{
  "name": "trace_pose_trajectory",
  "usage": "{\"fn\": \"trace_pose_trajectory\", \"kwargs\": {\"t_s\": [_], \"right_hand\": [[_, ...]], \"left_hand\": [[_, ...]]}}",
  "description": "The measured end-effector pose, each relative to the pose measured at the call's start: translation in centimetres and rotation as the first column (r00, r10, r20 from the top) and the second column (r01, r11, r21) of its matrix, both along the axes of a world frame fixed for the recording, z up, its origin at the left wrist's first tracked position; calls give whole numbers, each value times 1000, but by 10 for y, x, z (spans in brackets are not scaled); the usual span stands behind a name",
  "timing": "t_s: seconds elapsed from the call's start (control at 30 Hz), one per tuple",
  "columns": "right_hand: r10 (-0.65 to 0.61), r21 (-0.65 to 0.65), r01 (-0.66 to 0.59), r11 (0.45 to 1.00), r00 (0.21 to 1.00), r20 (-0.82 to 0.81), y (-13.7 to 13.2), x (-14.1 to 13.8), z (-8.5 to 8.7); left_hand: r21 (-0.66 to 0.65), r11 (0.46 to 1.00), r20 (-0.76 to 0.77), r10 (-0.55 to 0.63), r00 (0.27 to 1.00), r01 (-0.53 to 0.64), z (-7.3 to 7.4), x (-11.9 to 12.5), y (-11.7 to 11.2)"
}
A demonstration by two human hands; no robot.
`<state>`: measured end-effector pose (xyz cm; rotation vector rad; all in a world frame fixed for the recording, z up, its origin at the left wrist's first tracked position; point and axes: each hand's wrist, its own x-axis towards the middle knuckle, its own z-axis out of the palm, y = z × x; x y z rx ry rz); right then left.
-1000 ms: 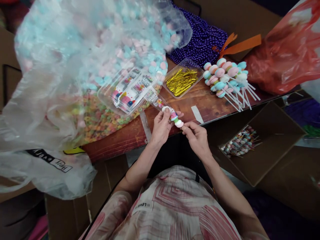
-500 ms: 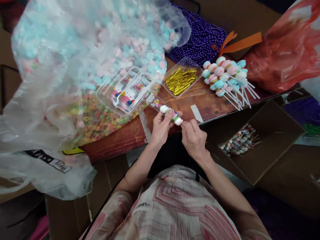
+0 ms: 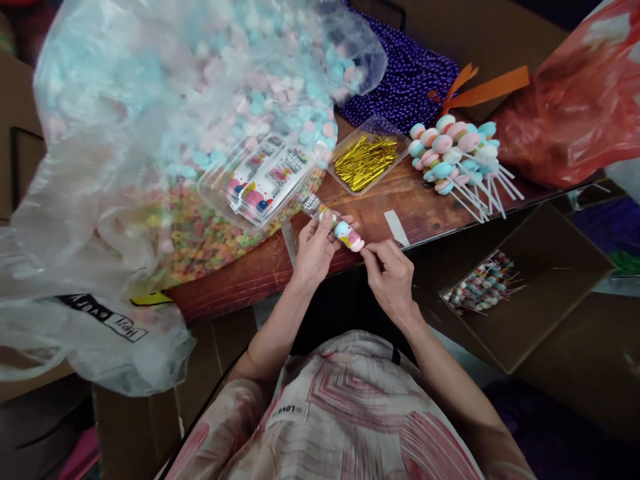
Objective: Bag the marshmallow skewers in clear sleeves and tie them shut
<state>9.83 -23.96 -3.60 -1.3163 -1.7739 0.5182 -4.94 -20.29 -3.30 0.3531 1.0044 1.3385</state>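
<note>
And there we were at the table (image 3: 240,279), the candy (image 3: 357,245) held up at its near edge, right between our two hands! Our left hand (image 3: 316,252) had it gripped, thumb on top, fingers curled beneath, and a printed sleeve (image 3: 310,203) ran up past the thumb. Our right hand (image 3: 391,272) was closed too, thumb and fingertips pinched at the pale pink end, though quite what they nipped we couldn't tell. Just beyond, we had gold ties (image 3: 365,162) in a clear tray (image 3: 400,141); left of that, a tub (image 3: 213,200) with a stack of labels (image 3: 270,177), near a big bag (image 3: 150,80) of pastel sweets. Over to the right, we had a pile of candy sticks (image 3: 455,150), purple beads (image 3: 405,73) behind, a red bag (image 3: 565,120) beside them, and below the edge, a box (image 3: 555,287) with wrapped sticks (image 3: 480,283) inside
</note>
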Motion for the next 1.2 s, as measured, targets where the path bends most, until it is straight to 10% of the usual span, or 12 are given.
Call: {"fn": "trace_pose_trajectory", "kwargs": {"t_s": [0.57, 0.87, 1.2], "right_hand": [[94, -203, -75, 976, 992, 84, -8, 1, 4], [8, -11, -8, 1000, 1000, -9, -2, -27, -4], [-31, -98, 12, 995, 981, -190, 6, -34, 0]], "left_hand": [[29, 999, 28, 41, 999, -42, 2, 7, 0], [80, 997, -7, 19, 1000, -19, -3, 19, -6], [196, 979, -270, -1, 963, 56, -15, 13, -15]]}}
